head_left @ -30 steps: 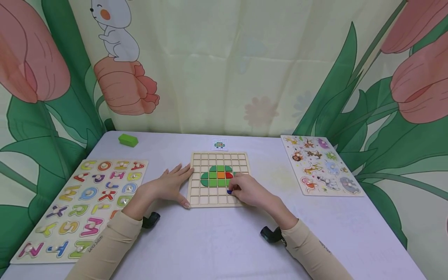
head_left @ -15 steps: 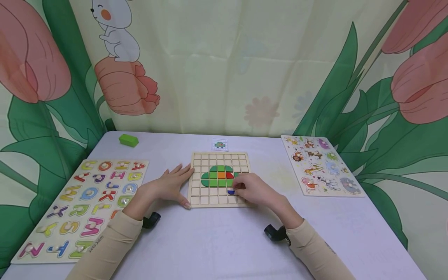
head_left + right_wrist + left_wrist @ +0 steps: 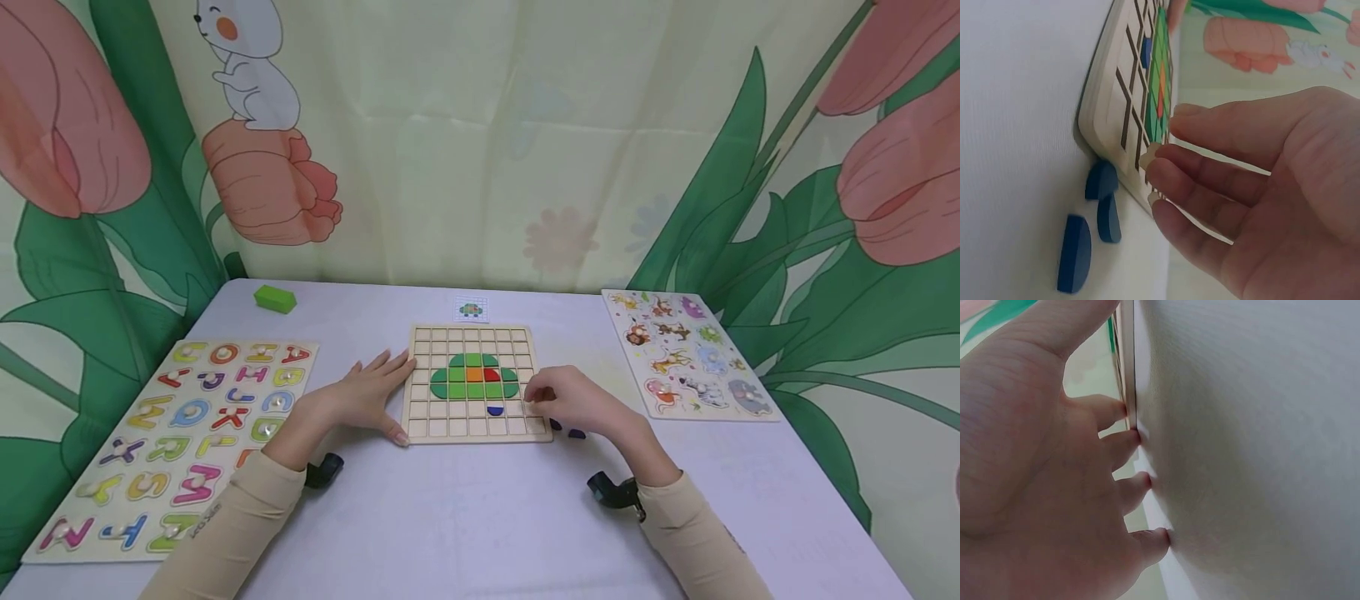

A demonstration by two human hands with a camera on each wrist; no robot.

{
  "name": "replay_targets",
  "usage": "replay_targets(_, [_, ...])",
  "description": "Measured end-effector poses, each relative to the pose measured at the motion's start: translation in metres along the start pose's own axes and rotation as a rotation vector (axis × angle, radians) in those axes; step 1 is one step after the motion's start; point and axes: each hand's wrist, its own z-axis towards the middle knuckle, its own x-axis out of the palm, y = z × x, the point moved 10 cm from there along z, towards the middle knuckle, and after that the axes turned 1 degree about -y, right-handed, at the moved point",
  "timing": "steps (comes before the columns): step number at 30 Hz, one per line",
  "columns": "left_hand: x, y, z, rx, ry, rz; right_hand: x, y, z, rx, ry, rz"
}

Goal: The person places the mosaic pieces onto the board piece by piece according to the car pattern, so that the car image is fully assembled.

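Observation:
A wooden grid board (image 3: 450,428) lies mid-table, with green, orange and red pieces (image 3: 474,376) set in its cells. Below them, a blue half-round piece (image 3: 495,411) sits in a cell. My left hand (image 3: 360,395) rests along the board's left edge, fingers spread; in the left wrist view its fingertips (image 3: 1159,539) touch the table. At the board's right edge, my right hand (image 3: 573,400) hovers with fingers loosely bent and thumb apart. Nothing shows between them in the right wrist view. Loose blue half-round pieces (image 3: 1074,253) lie under that hand, by the board's corner.
A small pattern card (image 3: 471,309) lies behind the board. The letter puzzle (image 3: 180,450) covers the left side, and an animal puzzle (image 3: 686,354) lies at the right. A green block (image 3: 275,299) is at the back left. A printed curtain (image 3: 465,167) hangs behind the table.
My right hand has left the blue piece in its cell and moved right to the board's edge, uncovering the green pieces' right end and loose blue pieces. My left hand has stayed put.

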Motion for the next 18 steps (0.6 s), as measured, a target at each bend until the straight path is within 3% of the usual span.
replay_targets(11, [0.0, 0.001, 0.0, 0.002, 0.001, -0.001, -0.012, -0.023, -0.009, 0.09, -0.009, -0.086])
replay_targets(18, [-0.001, 0.0, -0.001, 0.001, 0.0, 0.001, -0.013, -0.036, -0.017, 0.104, 0.058, -0.097])
